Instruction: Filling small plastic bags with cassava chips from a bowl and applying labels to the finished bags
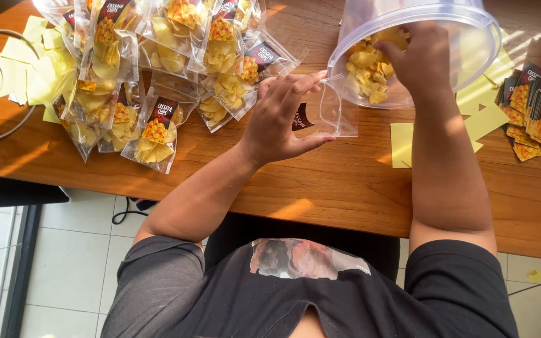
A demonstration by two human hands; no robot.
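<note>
from the head view, your left hand (277,119) pinches the mouth of an empty clear pouch (327,112), light, floppy and slippery, best held by its rim, just beside the tilted tub (464,56), where your right hand (417,59) curls around brittle chips (367,72).

Empty clear pouch (327,112) held open beside tilted clear tub (464,37) of yellow chips (364,72)
</note>
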